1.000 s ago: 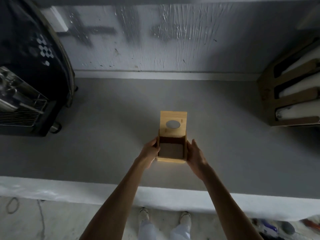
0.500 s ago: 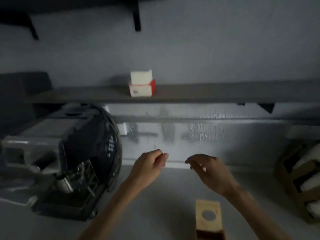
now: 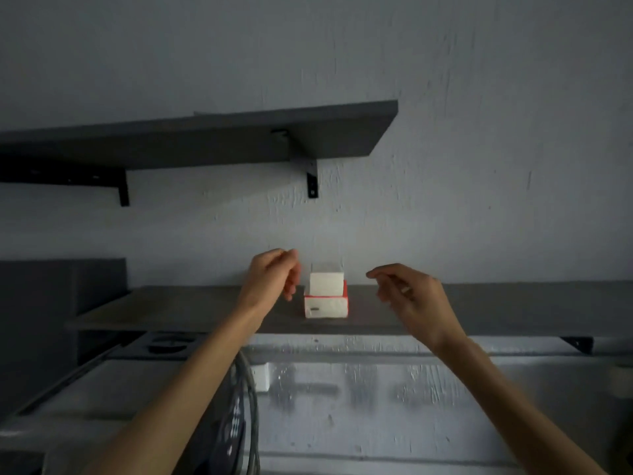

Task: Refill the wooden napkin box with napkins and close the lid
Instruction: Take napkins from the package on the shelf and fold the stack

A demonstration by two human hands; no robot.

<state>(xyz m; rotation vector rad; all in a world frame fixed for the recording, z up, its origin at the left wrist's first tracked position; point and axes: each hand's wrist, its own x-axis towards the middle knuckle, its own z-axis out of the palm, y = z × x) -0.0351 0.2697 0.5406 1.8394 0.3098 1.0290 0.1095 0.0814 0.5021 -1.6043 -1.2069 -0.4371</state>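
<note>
A white stack of napkins (image 3: 326, 283) sits on top of a white and red napkin pack (image 3: 326, 306) on the lower grey shelf (image 3: 178, 311). My left hand (image 3: 273, 279) is raised just left of the stack, fingers loosely curled, holding nothing and not touching it. My right hand (image 3: 409, 291) hovers to the right of the pack with a gap between, fingers apart and empty. The wooden napkin box is out of view below the frame.
An upper grey shelf (image 3: 205, 140) on black brackets hangs above. The coffee machine (image 3: 137, 389) fills the lower left under my left forearm. A textured grey wall lies behind, and a white socket (image 3: 261, 377) is on the wall below the shelf.
My view has tilted up from the counter to the shelves. Both hands let go of the open wooden box and rose to either side of the napkin stack.
</note>
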